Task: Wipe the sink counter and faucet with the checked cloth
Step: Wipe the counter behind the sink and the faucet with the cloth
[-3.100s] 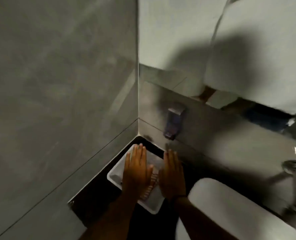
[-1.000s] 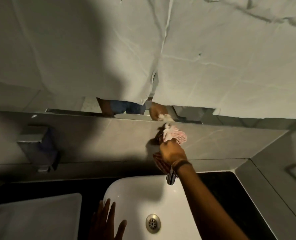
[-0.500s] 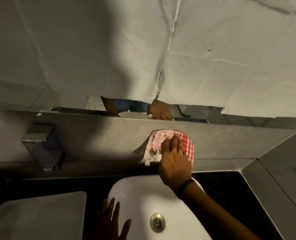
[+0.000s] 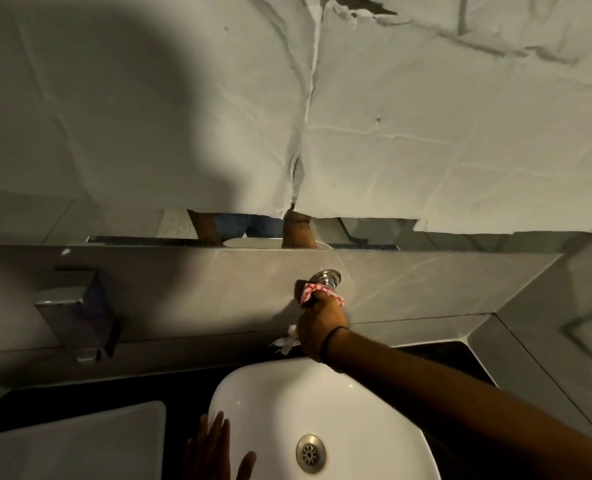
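Observation:
My right hand (image 4: 318,323) grips the red-and-white checked cloth (image 4: 317,293), wrapped around the chrome faucet (image 4: 328,277) just below its round wall flange. A white corner of the cloth hangs under my wrist. Most of the faucet spout is hidden by my hand. My left hand (image 4: 215,452) rests flat with fingers spread on the left rim of the white basin (image 4: 280,403), which has a metal drain (image 4: 310,453). The dark counter (image 4: 90,396) runs on both sides of the basin.
A white rectangular tray (image 4: 73,441) sits on the counter at the lower left. A metal soap dispenser (image 4: 76,310) is fixed to the grey wall on the left. Crumpled white paper (image 4: 356,116) covers the mirror above. A side wall closes the right corner.
My right hand moved the cloth from flat on the wall tile to bunched around the faucet, uncovering the chrome flange. Three seconds ago both hands were on the tray at the left corner.

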A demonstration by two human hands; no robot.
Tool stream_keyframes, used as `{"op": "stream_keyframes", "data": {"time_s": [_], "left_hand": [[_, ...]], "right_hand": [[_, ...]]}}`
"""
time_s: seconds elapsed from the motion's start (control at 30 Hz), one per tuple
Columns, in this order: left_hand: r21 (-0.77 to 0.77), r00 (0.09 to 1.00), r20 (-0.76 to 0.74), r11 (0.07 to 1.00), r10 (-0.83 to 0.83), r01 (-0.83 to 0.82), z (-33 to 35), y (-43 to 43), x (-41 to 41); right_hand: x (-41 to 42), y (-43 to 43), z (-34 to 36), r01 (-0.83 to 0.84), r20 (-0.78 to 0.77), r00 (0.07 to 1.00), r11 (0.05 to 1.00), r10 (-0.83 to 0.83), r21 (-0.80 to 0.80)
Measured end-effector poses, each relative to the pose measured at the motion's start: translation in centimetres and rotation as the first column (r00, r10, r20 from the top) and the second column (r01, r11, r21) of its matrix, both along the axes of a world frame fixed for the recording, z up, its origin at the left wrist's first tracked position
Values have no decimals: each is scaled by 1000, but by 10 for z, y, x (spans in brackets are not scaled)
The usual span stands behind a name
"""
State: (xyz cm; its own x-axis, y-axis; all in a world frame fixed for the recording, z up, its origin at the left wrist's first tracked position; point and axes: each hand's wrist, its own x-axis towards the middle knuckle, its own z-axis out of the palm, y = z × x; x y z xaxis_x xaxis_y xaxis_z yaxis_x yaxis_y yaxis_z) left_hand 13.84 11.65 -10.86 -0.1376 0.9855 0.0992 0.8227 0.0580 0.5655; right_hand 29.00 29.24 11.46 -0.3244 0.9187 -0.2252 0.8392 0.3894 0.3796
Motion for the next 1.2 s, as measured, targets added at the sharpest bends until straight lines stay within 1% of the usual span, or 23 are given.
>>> {"op": "stream_keyframes", "data": {"time_s": [0.07, 0.1, 0.17, 0.23, 0.27, 0.3, 0.33, 0.37, 0.4, 0.43, 0.47, 0.53, 0.7, 0.77, 0.8, 0.83, 0.87, 0.9, 0.93, 0.97, 1.0, 1.1, 1.2], "left_hand": [[13, 999, 29, 1000, 16, -17, 7, -3, -3], [41, 999, 22, 999, 25, -26, 12, -2, -4], [107, 1000, 0, 994, 27, -26, 22, -1, -6], [165, 1000, -16, 986, 22, -19, 27, 0, -5], [190, 999, -30, 982, 23, -17, 28, 0, -6], [209, 999, -41, 978, 27, -18, 28, 0, -6], [226, 998, -48, 974, 27, -15, 29, 0, -7], [241, 998, -56, 970, 25, -11, 29, 0, -8], [251, 997, -70, 968, 24, -5, 27, 0, -8], [247, 996, -85, 969, 16, 6, 24, 1, -8], [228, 995, -96, 973, 1, 21, 21, 1, -9], [164, 994, -103, 986, -24, 41, 15, 2, -9], [64, 999, -51, 998, -1, 5, 11, 4, -3], [73, 999, -34, 997, 28, -26, 11, 3, 0], [81, 999, -33, 996, 34, -31, 11, 2, 1], [89, 999, -35, 996, 34, -31, 10, 2, 2], [89, 999, -41, 996, 36, -32, 11, 2, 2], [82, 998, -52, 996, 39, -34, 10, 2, 2], [72, 997, -66, 997, 43, -38, 9, 3, 3], [70, 996, -77, 996, 53, -48, 9, 4, 4], [76, 995, -80, 995, 66, -60, 8, 4, 4], [32, 991, -107, 997, 75, -72, 11, 1, 4], [-93, 992, -83, 990, 94, -102, 9, -13, 10]], "right_hand": [[4, -9, 5, -114, 82, 991, 992, 110, 45], [9, -15, 7, -148, 64, 987, 987, 145, 54], [24, -24, 6, -105, -122, 986, 993, 110, 49], [30, -25, 11, 49, -415, 908, 999, -49, -11], [25, -19, 16, 132, -593, 790, 988, -155, -82], [20, -11, 21, 183, -760, 589, 961, -277, -209], [17, -2, 26, 185, -866, 316, 920, -388, -344], [18, 4, 32, 144, -861, 41, 856, -507, -497], [24, 12, 36, 32, -751, -210, 763, -626, -645], [34, 20, 35, -112, -554, -392, 636, -734, -763], [45, 25, 31, -241, -347, -497, 511, -795, -825], [61, 27, 16, -347, -124, -589, 389, -799, -853], [60, 27, -10, -400, -37, -734, 477, -678, -783], [60, 28, -5, -392, -113, -674, 482, -730, -783], [61, 28, 0, -351, -208, -605, 492, -768, -797], [61, 26, 5, -279, -370, -499, 550, -783, -787], [61, 24, 11, -221, -534, -352, 623, -769, -751], [59, 18, 17, -175, -695, -140, 708, -705, -684], [57, 12, 21, -150, -793, 82, 780, -603, -608], [55, 6, 24, -142, -796, 208, 788, -568, -599], [50, 1, 30, -125, -763, 225, 759, -606, -639], [34, 9, 30, 73, -784, 68, 786, -617, -613], [20, 8, 15, 476, -824, 147, 769, -548, -426]]}}
